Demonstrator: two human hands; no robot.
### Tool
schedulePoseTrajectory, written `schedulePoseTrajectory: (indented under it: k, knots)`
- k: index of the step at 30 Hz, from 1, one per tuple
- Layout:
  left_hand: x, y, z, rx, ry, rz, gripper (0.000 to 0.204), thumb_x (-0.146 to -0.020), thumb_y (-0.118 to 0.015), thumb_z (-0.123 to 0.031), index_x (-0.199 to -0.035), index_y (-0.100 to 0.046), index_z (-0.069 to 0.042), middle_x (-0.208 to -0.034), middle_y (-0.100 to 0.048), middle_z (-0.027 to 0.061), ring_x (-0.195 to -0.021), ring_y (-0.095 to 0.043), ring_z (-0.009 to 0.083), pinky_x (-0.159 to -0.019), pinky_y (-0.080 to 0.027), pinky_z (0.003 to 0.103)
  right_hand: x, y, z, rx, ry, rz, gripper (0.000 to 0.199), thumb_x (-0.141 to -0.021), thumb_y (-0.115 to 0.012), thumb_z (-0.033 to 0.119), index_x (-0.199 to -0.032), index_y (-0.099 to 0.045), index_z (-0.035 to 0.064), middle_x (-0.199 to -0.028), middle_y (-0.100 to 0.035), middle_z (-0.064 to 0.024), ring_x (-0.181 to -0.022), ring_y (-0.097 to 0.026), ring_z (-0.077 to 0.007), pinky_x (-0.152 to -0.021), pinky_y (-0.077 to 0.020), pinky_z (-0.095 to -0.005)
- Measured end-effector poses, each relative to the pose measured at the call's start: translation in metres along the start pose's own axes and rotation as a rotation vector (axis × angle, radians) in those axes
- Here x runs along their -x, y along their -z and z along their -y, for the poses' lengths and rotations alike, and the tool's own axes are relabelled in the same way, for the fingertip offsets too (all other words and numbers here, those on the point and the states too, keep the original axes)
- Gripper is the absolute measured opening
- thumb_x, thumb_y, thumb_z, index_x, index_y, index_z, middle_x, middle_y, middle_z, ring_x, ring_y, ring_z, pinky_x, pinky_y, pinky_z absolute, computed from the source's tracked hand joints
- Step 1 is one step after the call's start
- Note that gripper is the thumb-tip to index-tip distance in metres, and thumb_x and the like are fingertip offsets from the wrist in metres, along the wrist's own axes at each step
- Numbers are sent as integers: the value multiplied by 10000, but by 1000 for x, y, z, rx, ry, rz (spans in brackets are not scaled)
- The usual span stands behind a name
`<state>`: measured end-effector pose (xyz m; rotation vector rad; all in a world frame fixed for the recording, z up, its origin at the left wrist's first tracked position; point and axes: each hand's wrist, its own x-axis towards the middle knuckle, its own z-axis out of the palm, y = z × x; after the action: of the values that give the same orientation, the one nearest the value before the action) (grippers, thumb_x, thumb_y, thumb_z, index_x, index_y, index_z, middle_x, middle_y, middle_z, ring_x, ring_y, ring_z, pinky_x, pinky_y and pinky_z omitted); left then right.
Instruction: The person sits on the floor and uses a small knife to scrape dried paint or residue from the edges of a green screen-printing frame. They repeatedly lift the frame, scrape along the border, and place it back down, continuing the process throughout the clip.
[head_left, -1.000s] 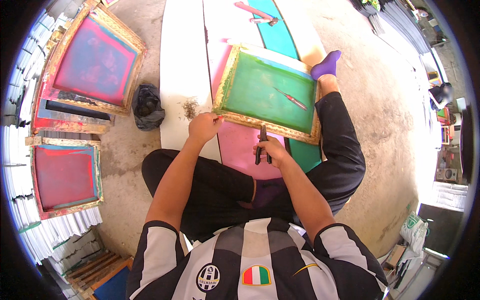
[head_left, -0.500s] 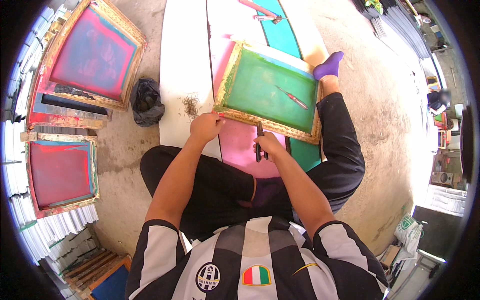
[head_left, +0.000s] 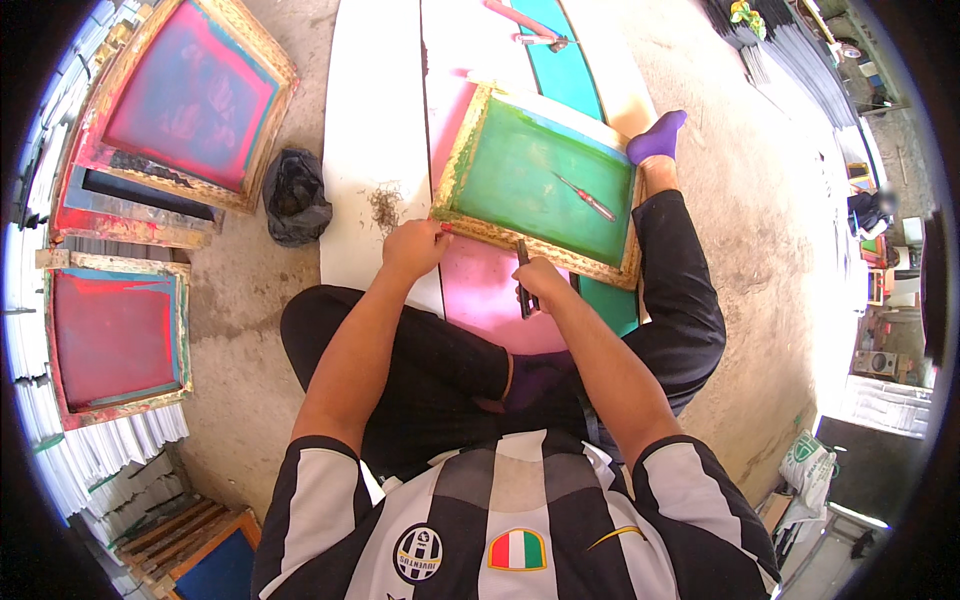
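Left hand: your left hand (head_left: 413, 248) was curled at the wooden frame's (head_left: 585, 264) near left corner; whether it gripped anything, you could not tell.
Right hand: your right hand (head_left: 543, 281) was closed around black pliers (head_left: 525, 290), their tips at the frame's near edge.
Frame: it lay before you on striped boards (head_left: 490, 285), its green screen (head_left: 530, 180) carrying a screwdriver (head_left: 584, 196).
Left of the frame: dark scraps (head_left: 384, 207) lay on the boards, a black bag (head_left: 297, 205) just beside them.
Far end: a hammer (head_left: 522, 22) lay beyond the frame.
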<state>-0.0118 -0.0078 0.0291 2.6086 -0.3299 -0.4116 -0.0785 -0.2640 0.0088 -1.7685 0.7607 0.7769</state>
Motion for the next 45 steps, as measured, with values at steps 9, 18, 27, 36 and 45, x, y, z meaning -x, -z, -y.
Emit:
schedulePoseTrajectory:
  k: [9,18,27,36,45]
  knots:
    - [0,7,-3,32,0,4,302,-907,-657,-401,-946,-757,-118,-895,-733,147,-861,-705,364,-742,-557,513,0,-8,-5,127,70,-129,201,-831,-501,69,-857,-592,-109,-708,-626,-224,-553,-618,-297,-478,-465,-459]
    - [-5,-2,-1,31,20,16,309,-906,-659,-411,-1000,-784,-144,-879,-738,118,-861,-707,351,-743,-556,489,33,-11,9,390,135,-262,340,-895,-501,126,-1157,-612,-61,-1095,-677,-347,-984,-701,-469,-828,-556,-554]
    - [-8,-7,-5,-63,18,93,308,-888,-659,-393,-951,-771,-112,-895,-729,155,-866,-700,377,-747,-557,491,20,-27,-15,399,188,-380,251,-881,-568,159,-1084,-637,28,-1043,-704,-290,-1003,-683,-478,-897,-533,-570]
    - [0,-11,3,-44,-10,60,299,-891,-651,-389,-952,-768,-121,-912,-731,156,-871,-699,371,-757,-557,491,6,-21,-41,297,309,-312,222,-858,-605,197,-1010,-647,41,-908,-720,-255,-880,-715,-433,-804,-558,-541]
    - [4,-4,-3,1,-24,23,271,-889,-661,-372,-884,-758,-119,-849,-722,131,-824,-692,365,-714,-546,501,-4,6,-33,153,249,22,254,-912,-608,199,-964,-583,-48,-727,-636,-138,-575,-637,-230,-539,-506,-391]
